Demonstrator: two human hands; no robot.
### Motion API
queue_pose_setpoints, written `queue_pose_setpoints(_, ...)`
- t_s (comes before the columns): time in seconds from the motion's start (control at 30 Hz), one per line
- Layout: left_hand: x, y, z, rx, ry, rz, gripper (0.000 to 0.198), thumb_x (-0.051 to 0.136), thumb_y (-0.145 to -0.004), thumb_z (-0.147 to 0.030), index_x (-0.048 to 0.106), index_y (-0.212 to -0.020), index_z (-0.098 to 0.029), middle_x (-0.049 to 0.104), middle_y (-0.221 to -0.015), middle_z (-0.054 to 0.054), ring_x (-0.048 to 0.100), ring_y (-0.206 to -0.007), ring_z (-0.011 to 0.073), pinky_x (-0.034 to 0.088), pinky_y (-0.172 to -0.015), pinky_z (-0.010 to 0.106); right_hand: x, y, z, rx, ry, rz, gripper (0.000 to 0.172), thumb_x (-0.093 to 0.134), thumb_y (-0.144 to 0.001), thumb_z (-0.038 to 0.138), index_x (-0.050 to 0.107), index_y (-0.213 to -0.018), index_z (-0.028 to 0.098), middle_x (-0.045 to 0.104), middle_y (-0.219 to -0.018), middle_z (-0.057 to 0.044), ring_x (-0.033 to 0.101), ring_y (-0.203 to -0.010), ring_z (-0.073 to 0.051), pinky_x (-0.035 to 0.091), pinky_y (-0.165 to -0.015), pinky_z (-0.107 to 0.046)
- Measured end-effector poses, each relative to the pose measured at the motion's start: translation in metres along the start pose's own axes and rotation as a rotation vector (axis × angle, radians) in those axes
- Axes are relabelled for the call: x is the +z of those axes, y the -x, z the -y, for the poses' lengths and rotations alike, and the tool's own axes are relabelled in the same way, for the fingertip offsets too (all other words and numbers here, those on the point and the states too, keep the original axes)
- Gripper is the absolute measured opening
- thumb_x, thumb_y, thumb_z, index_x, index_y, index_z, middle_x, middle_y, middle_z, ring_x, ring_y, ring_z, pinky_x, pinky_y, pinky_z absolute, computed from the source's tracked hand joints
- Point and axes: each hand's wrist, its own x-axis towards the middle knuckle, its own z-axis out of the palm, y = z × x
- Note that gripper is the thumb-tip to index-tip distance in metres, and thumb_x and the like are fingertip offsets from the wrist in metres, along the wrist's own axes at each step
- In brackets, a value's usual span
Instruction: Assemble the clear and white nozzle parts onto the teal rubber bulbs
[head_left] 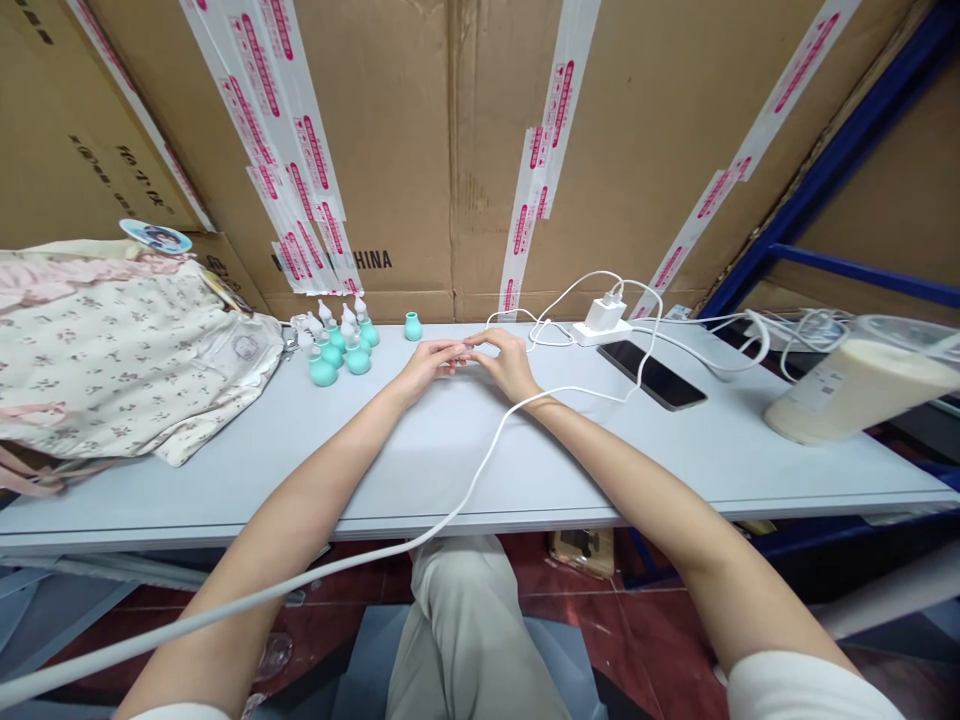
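Both bare hands meet at the middle of the pale grey tabletop (480,470), far from the near edge. Left hand (429,366) and right hand (508,362) point fingertips toward each other; they seem to pinch a small pale or clear piece (466,352) between them, too small to make out. Fingers of both hands are drawn narrow, tips close together; whether each truly grips the piece, cannot tell.

The piece lies right at the fingertips, its long axis apparently running left-right along the line between the hands. Neither hand is clearly nearer; both touch or nearly touch it.

Left of the left hand, near but apart: a cluster of small teal rubber bulbs with white tapered nozzles (339,343), standing upright. One lone teal bulb without nozzle (412,326) stands just behind the hands, nearer the left hand, by the cardboard wall (420,140).

Far left: folded floral cream fabric (112,350). Right of the hands: a white charger block (604,314) on a power strip, a dark phone lying flat (651,374), and a thin white cable (480,470) that crosses the right forearm and drops off the near edge. Far right: a clear plastic tub with cream-coloured contents (855,385), tilted
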Motion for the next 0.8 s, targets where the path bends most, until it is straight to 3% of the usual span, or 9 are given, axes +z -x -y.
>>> queue_pose_setpoints(0.37, 0.0010, 0.0047, -0.0065, 0.045, -0.012, -0.038, 0.040, 0.077, -0.059, -0.042, 0.072, -0.082, -0.011, 0.065, -0.072, 0.004, 0.052, -0.064, 0.0095, 0.052, -0.069, 0.032, 0.0002, 0.0006, 0.0022, -0.087, -0.015, -0.046, 0.021, 0.065, -0.079, 0.039, 0.071, -0.081, 0.019, 0.071, -0.083, -0.006, 0.063, -0.081, -0.020, 0.047, -0.079, -0.033)
queue_pose_setpoints(0.53, -0.0020, 0.0016, -0.0042, -0.005, 0.024, -0.006, 0.042, 0.078, -0.060, -0.043, 0.071, -0.087, -0.011, 0.067, -0.079, 0.006, 0.057, -0.070, 0.0108, 0.054, -0.078, 0.035, 0.0009, -0.0003, 0.0006, -0.076, -0.020, -0.044, 0.017, 0.065, -0.080, 0.034, 0.072, -0.083, 0.019, 0.071, -0.084, -0.006, 0.063, -0.081, -0.020, 0.047, -0.079, -0.033)
queue_pose_setpoints(0.67, -0.0032, -0.0005, -0.0029, -0.051, 0.083, -0.011, 0.046, 0.070, -0.067, -0.052, 0.069, -0.080, -0.008, 0.063, -0.068, 0.004, 0.056, -0.065, 0.0095, 0.055, -0.076, 0.035, 0.0022, -0.0006, -0.0013, -0.088, -0.021, -0.036, 0.016, 0.066, -0.079, 0.032, 0.072, -0.083, 0.017, 0.071, -0.081, -0.006, 0.063, -0.077, -0.018, 0.047, -0.077, -0.031)
queue_pose_setpoints(0.8, -0.0022, -0.0002, -0.0024, -0.021, 0.030, -0.030, 0.042, 0.075, -0.062, -0.046, 0.068, -0.077, -0.007, 0.059, -0.063, 0.001, 0.054, -0.060, 0.0077, 0.055, -0.073, 0.032, 0.0019, -0.0007, 0.0006, -0.067, 0.003, -0.032, 0.016, 0.066, -0.078, 0.032, 0.071, -0.081, 0.017, 0.070, -0.078, -0.005, 0.062, -0.075, -0.017, 0.046, -0.074, -0.030)
